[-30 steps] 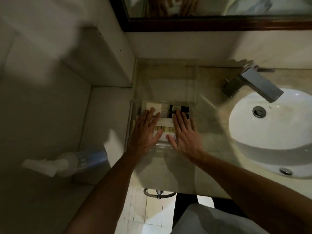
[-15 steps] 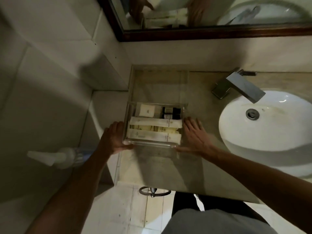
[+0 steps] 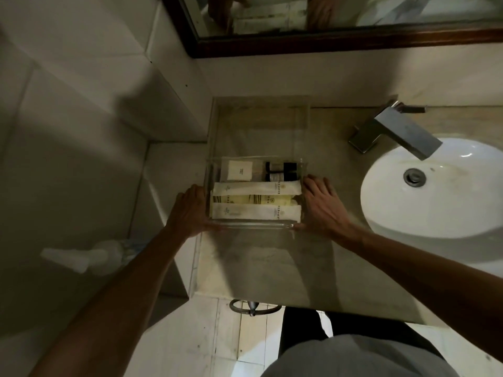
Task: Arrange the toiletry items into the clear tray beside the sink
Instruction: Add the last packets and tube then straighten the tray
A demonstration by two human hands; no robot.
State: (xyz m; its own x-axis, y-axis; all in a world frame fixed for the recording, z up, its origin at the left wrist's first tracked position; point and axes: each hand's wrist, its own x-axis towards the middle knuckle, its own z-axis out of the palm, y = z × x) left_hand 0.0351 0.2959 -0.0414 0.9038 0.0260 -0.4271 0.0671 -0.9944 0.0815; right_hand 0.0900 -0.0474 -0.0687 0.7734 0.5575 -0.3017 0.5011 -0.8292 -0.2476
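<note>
Tray (image 3: 253, 223) held between left hand (image 3: 190, 210), right hand (image 3: 324, 208)

Square metal faucet (image 3: 394, 129) on the stone counter (image 3: 272, 268), dark-framed mirror (image 3: 353, 40) above, blurred white spray bottle (image 3: 81, 257) lower left.

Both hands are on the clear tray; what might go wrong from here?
The clear plastic tray sits at the left edge of the beige stone counter; a leftward shove from the right hand might tip it off. The left hand grips only one wall, so lifting may spill the small dark bottles.
</note>
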